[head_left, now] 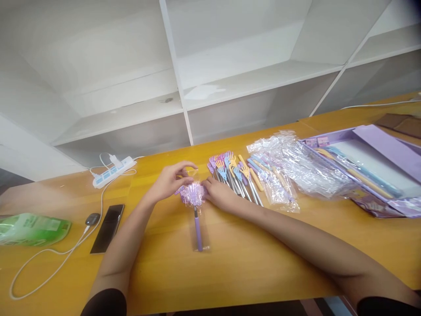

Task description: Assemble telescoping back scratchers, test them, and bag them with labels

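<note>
A purple back scratcher (198,232) lies on the table inside a clear plastic sleeve (204,239), its hand-shaped head (192,193) away from me. My left hand (171,181) is at the upper left of the sleeve. Its thumb and index finger are apart and curved over the top end. On the other side, my right hand (217,193) has its fingers bent against the sleeve's right edge beside the head. The fingertips are partly hidden there. Several loose back scratchers (235,173) in purple, blue and yellow lie just beyond my right hand.
Bagged back scratchers (271,177) and a heap of clear sleeves (302,169) lie to the right, next to a purple box (348,136). At left are a phone (108,229), a power strip (113,172), a white cable (70,251) and a green package (34,229). Shelves (184,101) stand behind.
</note>
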{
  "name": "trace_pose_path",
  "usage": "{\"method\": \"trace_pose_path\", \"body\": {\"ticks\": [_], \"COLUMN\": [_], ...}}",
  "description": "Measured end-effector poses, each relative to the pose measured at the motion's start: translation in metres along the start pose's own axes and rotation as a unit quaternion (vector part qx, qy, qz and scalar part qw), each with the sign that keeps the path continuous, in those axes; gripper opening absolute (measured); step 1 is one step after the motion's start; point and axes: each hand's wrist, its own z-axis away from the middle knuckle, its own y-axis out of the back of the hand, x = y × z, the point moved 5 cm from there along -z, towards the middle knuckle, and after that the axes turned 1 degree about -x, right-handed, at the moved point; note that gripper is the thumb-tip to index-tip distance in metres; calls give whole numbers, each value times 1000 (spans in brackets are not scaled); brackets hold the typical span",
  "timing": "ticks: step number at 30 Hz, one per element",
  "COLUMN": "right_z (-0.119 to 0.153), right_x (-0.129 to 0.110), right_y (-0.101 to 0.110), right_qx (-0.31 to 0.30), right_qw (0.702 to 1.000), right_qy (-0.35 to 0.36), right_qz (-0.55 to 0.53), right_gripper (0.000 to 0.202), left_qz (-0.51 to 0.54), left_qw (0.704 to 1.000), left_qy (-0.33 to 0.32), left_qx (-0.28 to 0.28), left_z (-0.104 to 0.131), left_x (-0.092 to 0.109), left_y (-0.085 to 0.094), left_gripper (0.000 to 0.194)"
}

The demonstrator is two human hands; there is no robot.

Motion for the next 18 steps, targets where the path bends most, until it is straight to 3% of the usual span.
{"method": "trace_pose_path", "body": {"ticks": [4,12,14,18], "right_z": [-1,10,17,30], "right_x": [1,-8,-18,-45], "right_y": [15,71,74,61], "right_qx": [12,114,85,-64], "right_qw": [998,960,944,884], "right_qy": [9,-8,7,40], "right_qz": [-66,-257,-318,-461], "right_gripper": [4,25,25,31], "left_qz": [-27,17,28,39], "left_qw": [1000,1000,999,999], "left_qy": [1,14,23,26], "left_qx": [6,-4,3,20], "left_z": [2,3,2,1], "left_x": [7,6,4,3], "left_y": [-3,-5,-4,-3], "left_gripper": [31,24,25,27]}}
